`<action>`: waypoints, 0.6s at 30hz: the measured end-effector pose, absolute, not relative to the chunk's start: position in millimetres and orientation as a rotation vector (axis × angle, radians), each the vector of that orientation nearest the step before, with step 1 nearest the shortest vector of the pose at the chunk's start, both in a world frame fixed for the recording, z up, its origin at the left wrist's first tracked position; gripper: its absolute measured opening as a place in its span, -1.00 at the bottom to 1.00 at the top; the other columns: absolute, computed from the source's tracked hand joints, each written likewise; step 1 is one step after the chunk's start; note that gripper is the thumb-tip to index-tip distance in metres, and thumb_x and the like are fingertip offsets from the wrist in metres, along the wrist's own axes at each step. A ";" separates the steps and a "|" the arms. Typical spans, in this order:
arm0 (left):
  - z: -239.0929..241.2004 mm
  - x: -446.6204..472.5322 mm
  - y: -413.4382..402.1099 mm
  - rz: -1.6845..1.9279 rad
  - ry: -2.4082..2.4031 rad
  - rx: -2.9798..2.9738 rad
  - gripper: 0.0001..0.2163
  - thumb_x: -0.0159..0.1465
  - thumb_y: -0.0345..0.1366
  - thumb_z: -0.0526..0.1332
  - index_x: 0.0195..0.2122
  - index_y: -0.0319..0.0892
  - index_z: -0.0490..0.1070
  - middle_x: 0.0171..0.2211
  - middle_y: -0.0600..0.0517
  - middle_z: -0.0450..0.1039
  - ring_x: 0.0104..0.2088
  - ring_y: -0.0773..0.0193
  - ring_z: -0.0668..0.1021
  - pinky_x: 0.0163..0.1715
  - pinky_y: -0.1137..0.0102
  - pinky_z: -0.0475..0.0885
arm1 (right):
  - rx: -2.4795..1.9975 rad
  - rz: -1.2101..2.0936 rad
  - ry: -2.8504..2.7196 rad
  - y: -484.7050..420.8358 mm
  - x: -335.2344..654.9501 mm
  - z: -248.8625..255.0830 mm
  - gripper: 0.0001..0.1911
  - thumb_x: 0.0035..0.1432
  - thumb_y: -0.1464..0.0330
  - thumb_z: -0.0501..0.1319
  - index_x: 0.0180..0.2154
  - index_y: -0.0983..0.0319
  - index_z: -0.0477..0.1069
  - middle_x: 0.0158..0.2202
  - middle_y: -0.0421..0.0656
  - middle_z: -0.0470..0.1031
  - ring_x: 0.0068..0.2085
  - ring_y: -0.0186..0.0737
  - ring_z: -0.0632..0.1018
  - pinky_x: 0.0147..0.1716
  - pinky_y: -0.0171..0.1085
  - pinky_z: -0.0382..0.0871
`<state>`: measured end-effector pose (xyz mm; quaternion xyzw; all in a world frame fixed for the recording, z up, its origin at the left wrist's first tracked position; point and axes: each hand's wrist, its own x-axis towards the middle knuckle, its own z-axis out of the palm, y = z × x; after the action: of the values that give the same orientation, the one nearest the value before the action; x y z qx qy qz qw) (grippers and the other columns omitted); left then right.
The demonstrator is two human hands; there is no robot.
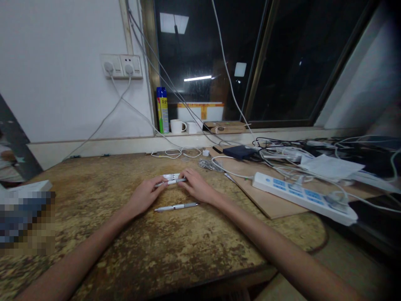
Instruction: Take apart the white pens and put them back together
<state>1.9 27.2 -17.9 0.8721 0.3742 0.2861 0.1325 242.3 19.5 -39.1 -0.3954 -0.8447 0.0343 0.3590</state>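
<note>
Between my two hands a white and grey pen (172,182) lies sideways, just in front of other similar pens (171,176). My left hand (148,193) is closed around its left end, fingertips pinched together. At the other end, the fingers of my right hand (194,186) are closed on the same pen. Nearer to me, one more silver pen (177,207) rests on the worn wooden table (175,251), apart from both hands. The fingers partly cover the pens at the back, so how many lie there is unclear.
To the right, a white power strip (303,196) with plugs lies on a brown board (263,196) among tangled cables. A dark box (239,152) sits behind. On the sill stand a spray can (163,110), a white mug (177,126) and a cardboard box (225,127).
</note>
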 end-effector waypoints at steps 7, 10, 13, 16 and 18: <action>-21.0 -0.4 24.2 0.888 1.108 2.575 -0.69 0.44 -0.10 0.06 -0.02 -0.06 0.54 -0.01 -0.02 0.60 -0.05 0.08 0.58 -0.04 0.25 0.42 | -1.100 0.369 -2.064 10.6 243.4 -40.0 -0.70 0.41 0.22 0.08 -0.26 0.23 0.49 -0.29 -0.14 0.56 -0.25 -0.19 0.50 -0.20 -0.25 0.28; -21.0 -0.2 22.5 0.881 1.079 2.574 -0.68 0.44 -0.10 0.06 -0.01 -0.06 0.55 -0.01 -0.01 0.60 -0.05 0.08 0.59 -0.03 0.25 0.42 | -1.029 0.422 -1.973 8.9 245.7 -42.0 -0.78 0.32 0.21 0.19 -0.17 0.22 0.49 -0.21 -0.13 0.57 -0.20 -0.19 0.51 -0.19 -0.26 0.32; -19.6 -0.2 20.3 0.891 1.066 2.566 -0.69 0.43 -0.11 0.07 -0.01 -0.05 0.56 -0.01 -0.01 0.61 -0.05 0.08 0.60 -0.02 0.26 0.43 | -0.971 0.546 -1.866 8.6 244.5 -44.2 -0.74 0.22 0.19 0.29 -0.13 0.22 0.47 -0.17 -0.13 0.56 -0.19 -0.20 0.52 -0.20 -0.27 0.36; -18.9 -0.6 20.0 0.883 1.051 2.567 -0.70 0.43 -0.12 0.08 0.00 -0.05 0.56 0.02 0.00 0.59 -0.02 0.08 0.59 -0.01 0.25 0.42 | -1.003 0.663 -1.854 7.8 241.0 -44.8 -0.71 0.31 0.15 0.18 -0.27 0.24 0.49 -0.32 -0.15 0.57 -0.30 -0.22 0.52 -0.24 -0.26 0.36; -19.1 -1.1 20.5 0.882 1.044 2.565 -0.70 0.43 -0.12 0.08 0.01 -0.04 0.56 0.03 0.01 0.59 -0.01 0.08 0.59 0.01 0.24 0.41 | -1.007 0.706 -1.871 7.0 238.7 -44.9 -0.65 0.35 0.15 0.12 -0.32 0.24 0.50 -0.38 -0.16 0.56 -0.33 -0.22 0.52 -0.25 -0.25 0.36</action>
<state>-1.1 20.5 -19.1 0.8764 0.3568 0.3013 0.1176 238.7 7.0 -44.9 -0.4046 -0.7520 0.2836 0.4362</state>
